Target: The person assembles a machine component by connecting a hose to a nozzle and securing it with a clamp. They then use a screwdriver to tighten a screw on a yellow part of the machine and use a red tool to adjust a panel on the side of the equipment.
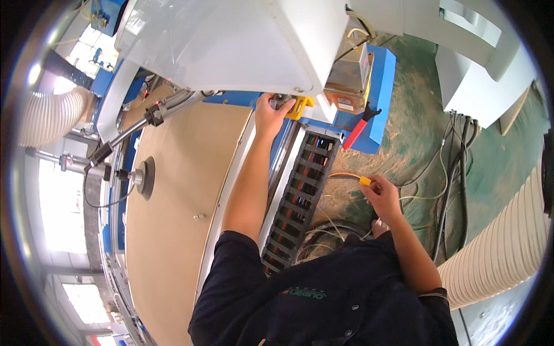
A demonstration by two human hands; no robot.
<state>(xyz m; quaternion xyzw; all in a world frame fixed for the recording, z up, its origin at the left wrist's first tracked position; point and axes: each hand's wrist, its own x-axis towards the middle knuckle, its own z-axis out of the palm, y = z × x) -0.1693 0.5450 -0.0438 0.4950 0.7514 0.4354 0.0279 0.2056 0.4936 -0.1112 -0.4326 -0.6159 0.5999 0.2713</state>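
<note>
Up by the underside of the white machine housing, my left hand is closed around a small dark grey part. A yellow bracket sits right beside those fingers; whether they touch it, I cannot tell. Lower down on the right, my right hand pinches a small yellow connector. From this connector an orange cable runs left toward the black cable chain, which lies between my arms.
A wooden board covers the machine bed on the left. A red-handled spanner rests on the blue base. Loose cables cross the dusty green floor, and a ribbed hose curves along the right.
</note>
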